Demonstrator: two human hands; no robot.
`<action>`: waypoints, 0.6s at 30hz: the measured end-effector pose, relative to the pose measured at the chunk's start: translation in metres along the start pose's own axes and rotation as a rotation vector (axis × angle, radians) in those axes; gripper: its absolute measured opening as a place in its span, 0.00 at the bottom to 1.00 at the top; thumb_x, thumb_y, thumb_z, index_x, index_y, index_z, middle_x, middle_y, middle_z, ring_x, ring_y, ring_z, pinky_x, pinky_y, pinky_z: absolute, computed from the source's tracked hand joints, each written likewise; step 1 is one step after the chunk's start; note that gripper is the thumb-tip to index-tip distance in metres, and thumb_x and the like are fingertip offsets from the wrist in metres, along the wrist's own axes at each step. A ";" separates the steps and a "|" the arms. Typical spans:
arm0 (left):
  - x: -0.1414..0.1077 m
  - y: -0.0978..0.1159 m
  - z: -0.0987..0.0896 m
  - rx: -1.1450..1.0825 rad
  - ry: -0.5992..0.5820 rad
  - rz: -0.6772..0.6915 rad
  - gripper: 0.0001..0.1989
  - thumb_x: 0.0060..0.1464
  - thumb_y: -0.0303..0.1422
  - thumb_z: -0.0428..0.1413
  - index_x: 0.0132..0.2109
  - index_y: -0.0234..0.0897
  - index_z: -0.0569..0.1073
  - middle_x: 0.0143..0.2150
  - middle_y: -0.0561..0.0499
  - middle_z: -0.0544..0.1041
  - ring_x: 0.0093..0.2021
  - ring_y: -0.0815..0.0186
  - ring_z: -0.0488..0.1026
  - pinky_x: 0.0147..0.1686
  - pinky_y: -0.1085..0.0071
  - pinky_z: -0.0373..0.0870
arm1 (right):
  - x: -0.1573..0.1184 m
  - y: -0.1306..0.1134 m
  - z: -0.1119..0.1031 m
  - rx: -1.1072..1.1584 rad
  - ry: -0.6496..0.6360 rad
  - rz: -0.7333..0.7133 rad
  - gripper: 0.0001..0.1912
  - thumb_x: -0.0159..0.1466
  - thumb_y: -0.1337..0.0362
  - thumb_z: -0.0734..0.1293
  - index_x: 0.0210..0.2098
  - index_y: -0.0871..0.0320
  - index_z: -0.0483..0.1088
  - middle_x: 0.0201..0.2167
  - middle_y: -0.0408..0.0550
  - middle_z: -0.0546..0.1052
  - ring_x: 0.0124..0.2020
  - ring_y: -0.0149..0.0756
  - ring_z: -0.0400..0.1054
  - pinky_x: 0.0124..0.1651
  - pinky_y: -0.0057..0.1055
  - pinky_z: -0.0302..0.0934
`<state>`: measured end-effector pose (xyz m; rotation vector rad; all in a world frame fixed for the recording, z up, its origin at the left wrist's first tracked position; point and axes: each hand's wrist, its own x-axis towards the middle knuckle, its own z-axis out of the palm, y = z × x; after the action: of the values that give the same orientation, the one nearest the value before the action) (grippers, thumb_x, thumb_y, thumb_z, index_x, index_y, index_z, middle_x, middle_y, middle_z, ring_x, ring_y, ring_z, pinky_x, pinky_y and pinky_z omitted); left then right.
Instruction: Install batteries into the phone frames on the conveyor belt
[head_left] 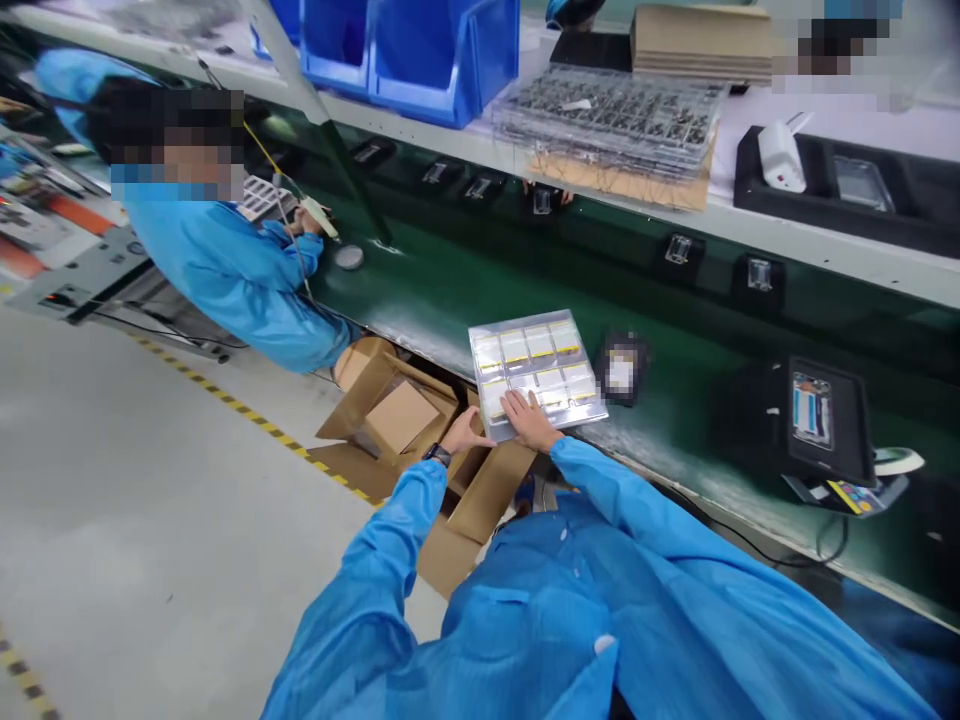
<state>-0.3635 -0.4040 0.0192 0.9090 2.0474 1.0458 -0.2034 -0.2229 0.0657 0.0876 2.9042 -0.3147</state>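
Observation:
A transparent plastic tray (pixel 538 372) lies on the green conveyor belt (pixel 480 270), holding several cells with yellow-edged white items. My left hand (pixel 466 432), with a dark watch on its wrist, grips the tray's near corner. My right hand (pixel 529 420) rests flat on the tray's near edge, its fingers apart. Both blue sleeves come up from the bottom of the view. Just beyond the tray sits a small black object (pixel 621 368) with a white patch, blurred in the picture.
An open cardboard box (pixel 397 420) stands below the belt's edge. A co-worker in a blue smock (pixel 240 280) works at the belt to the left. Stacked component trays (pixel 611 115) and blue bins (pixel 405 60) stand on the shelf beyond. A black tray (pixel 829 420) lies on the belt to the right.

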 end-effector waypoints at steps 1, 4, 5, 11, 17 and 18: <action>-0.001 -0.001 0.002 0.010 0.001 0.005 0.34 0.31 0.42 0.78 0.41 0.40 0.67 0.31 0.57 0.66 0.34 0.65 0.63 0.36 0.66 0.64 | 0.000 0.000 0.000 -0.007 -0.002 -0.007 0.55 0.59 0.65 0.77 0.78 0.70 0.49 0.79 0.71 0.49 0.80 0.62 0.41 0.78 0.64 0.37; -0.006 -0.002 0.006 0.030 0.005 0.018 0.32 0.36 0.48 0.76 0.39 0.40 0.66 0.31 0.57 0.66 0.34 0.64 0.62 0.37 0.66 0.64 | -0.001 -0.001 -0.001 -0.049 0.014 -0.025 0.52 0.60 0.66 0.75 0.77 0.70 0.51 0.77 0.71 0.55 0.78 0.63 0.46 0.78 0.63 0.38; -0.007 -0.003 0.007 0.032 0.009 0.023 0.32 0.37 0.50 0.76 0.39 0.40 0.67 0.32 0.56 0.66 0.35 0.63 0.64 0.39 0.65 0.65 | -0.001 -0.002 -0.001 -0.068 0.022 -0.026 0.51 0.60 0.66 0.75 0.77 0.70 0.51 0.75 0.72 0.58 0.77 0.63 0.49 0.77 0.62 0.41; -0.012 -0.003 0.010 0.071 0.007 0.073 0.32 0.40 0.53 0.74 0.39 0.39 0.67 0.38 0.51 0.72 0.42 0.59 0.69 0.47 0.61 0.70 | 0.004 -0.011 -0.011 -0.131 0.033 -0.039 0.43 0.59 0.69 0.74 0.71 0.72 0.59 0.62 0.71 0.71 0.66 0.62 0.62 0.73 0.54 0.51; -0.017 -0.009 0.016 0.086 -0.011 0.087 0.38 0.36 0.50 0.77 0.48 0.38 0.69 0.40 0.51 0.72 0.42 0.58 0.72 0.46 0.63 0.70 | 0.006 -0.016 -0.016 -0.146 0.023 -0.094 0.29 0.61 0.72 0.69 0.61 0.75 0.67 0.56 0.70 0.72 0.60 0.60 0.63 0.72 0.56 0.50; -0.018 -0.011 0.019 0.090 0.024 0.077 0.37 0.38 0.50 0.76 0.48 0.38 0.69 0.39 0.52 0.71 0.40 0.60 0.71 0.45 0.64 0.69 | 0.005 -0.016 -0.016 -0.142 0.020 -0.097 0.26 0.63 0.73 0.67 0.60 0.74 0.68 0.55 0.70 0.73 0.59 0.59 0.63 0.71 0.55 0.52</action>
<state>-0.3421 -0.4154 0.0053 1.0327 2.1083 1.0161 -0.2133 -0.2349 0.0832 -0.0742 2.9463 -0.1230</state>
